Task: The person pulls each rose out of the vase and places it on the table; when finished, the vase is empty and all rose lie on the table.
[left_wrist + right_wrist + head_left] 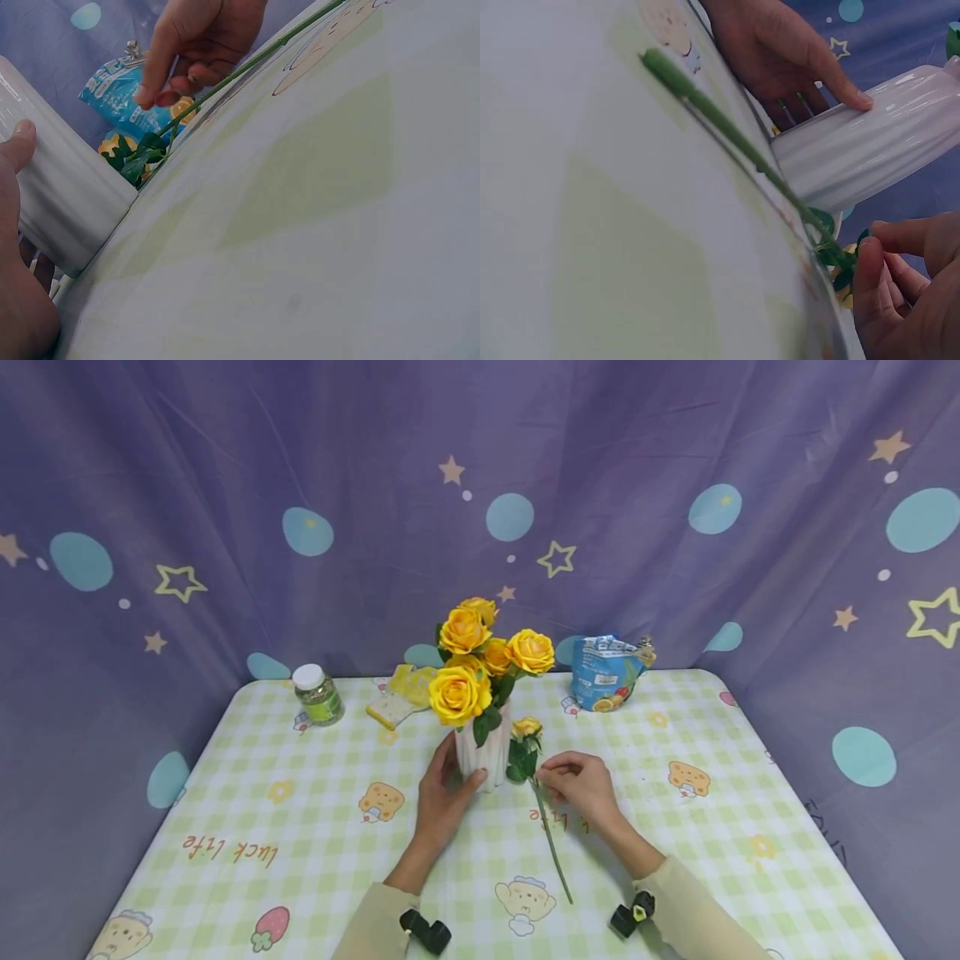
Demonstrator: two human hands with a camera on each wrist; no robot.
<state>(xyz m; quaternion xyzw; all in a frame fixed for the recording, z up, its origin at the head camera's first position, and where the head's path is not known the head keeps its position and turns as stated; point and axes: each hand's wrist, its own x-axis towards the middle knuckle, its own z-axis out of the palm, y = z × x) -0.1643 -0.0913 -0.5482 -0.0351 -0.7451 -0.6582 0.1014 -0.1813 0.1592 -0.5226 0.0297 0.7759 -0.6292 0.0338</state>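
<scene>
My left hand [442, 797] grips the lower part of a white ribbed vase [487, 756], its thumb across the front. Several yellow artificial roses [459, 693] with green leaves stand in the vase. Right of it, a single yellow rose [527, 727] lies on the tablecloth, its long green stem [553, 843] pointing towards me. My right hand [581, 783] is beside this rose, fingers bent and fingertips close to its leaves [522, 760]. In the left wrist view, no part of the rose shows between the thumb and fingers of the right hand [199, 49].
A blue pouch [603, 675] with a metal clip stands at the back right. At the back left are a white-lidded jar [318, 695] and a yellow-and-white packet [401, 695]. A checked tablecloth [300, 893] covers the table; a purple curtain [375, 460] hangs behind.
</scene>
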